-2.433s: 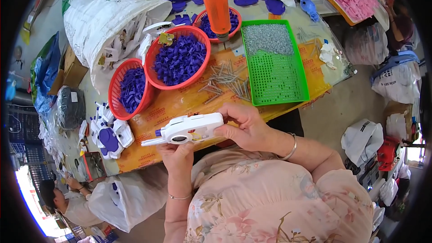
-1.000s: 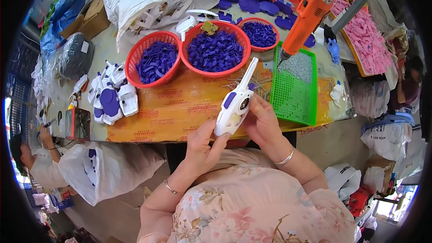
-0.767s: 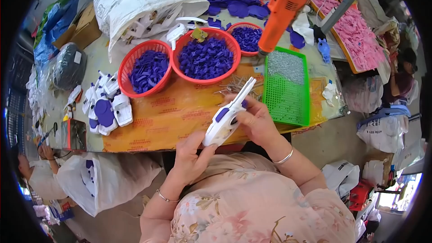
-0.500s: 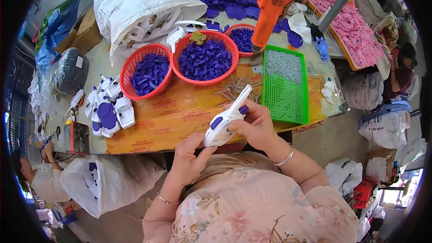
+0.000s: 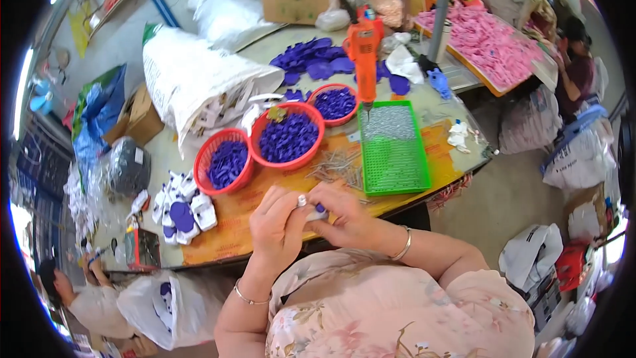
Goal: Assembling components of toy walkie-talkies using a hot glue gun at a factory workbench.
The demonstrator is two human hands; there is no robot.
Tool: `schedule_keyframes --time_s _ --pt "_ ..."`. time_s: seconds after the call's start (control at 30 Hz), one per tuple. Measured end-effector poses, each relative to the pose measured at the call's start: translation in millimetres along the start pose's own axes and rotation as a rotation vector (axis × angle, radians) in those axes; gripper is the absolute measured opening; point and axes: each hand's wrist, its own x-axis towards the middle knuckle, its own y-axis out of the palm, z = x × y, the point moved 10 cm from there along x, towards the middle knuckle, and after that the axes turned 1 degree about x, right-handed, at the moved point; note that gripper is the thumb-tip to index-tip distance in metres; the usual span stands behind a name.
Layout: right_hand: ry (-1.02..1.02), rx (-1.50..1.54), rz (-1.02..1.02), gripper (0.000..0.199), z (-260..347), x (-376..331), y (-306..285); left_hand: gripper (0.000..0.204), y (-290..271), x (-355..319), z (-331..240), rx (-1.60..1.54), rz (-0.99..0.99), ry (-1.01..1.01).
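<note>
Looking down from head height, I take the green tray as my marker. Just nearer the person than the tray, and a little to its left, a small white piece with a purple knob is held between both hands. The left hand is closed on it, by the narrow white tip; the right hand grips it with bent fingers near the knob. Fingers hide most of it. Loose screws lie just left of the tray, with red baskets of purple bits beyond them. An orange power screwdriver hangs at the tray's far left corner. White-and-purple parts are heaped well left of the tray.
</note>
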Motion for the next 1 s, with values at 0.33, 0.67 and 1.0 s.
schedule_keyframes --time_s 0.33,0.67,1.0 --pt "0.135 0.023 0.272 0.035 -17 11 16 0.009 -12 -18 67 -0.295 -0.138 -0.451" --pt "0.255 -0.745 -0.083 0.02 -174 109 -78 0.013 -11 -30 143 -0.581 -0.195 -0.771" --pt "0.413 -1.064 0.084 0.017 -246 143 -88 0.012 -12 -48 191 -0.722 -0.261 -0.902"
